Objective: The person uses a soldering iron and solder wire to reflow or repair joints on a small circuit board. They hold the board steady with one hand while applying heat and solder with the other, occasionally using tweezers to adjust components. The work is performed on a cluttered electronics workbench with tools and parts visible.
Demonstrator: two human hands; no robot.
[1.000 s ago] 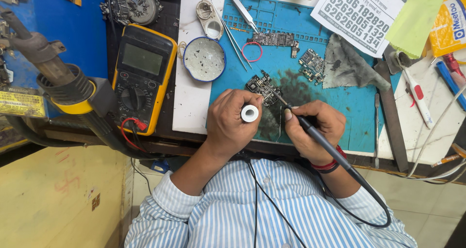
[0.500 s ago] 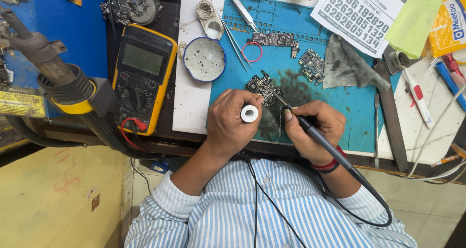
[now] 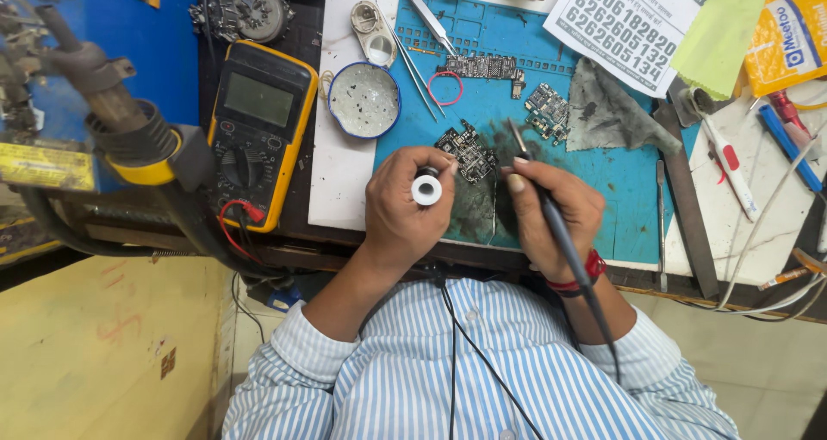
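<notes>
The left hand [image 3: 405,212] is closing around a small white solder spool [image 3: 426,189], its open end facing up. The right hand [image 3: 551,212] is gripping a dark, slim soldering iron [image 3: 551,212] like a pen, its long axis running away from the body, tip pointing up-left. The small circuit board [image 3: 469,151], dark and densely studded with components, is lying on the blue mat [image 3: 620,182] of the worktop just beyond both hands, touching distance from the left fingertips; the iron's tip is hovering just right of it. A yellow multimeter [image 3: 258,130] is sitting well to the left.

Grey multimeter screen [image 3: 257,99] left; white printed sheet [image 3: 627,27], orange packet [image 3: 788,40] upper right.
</notes>
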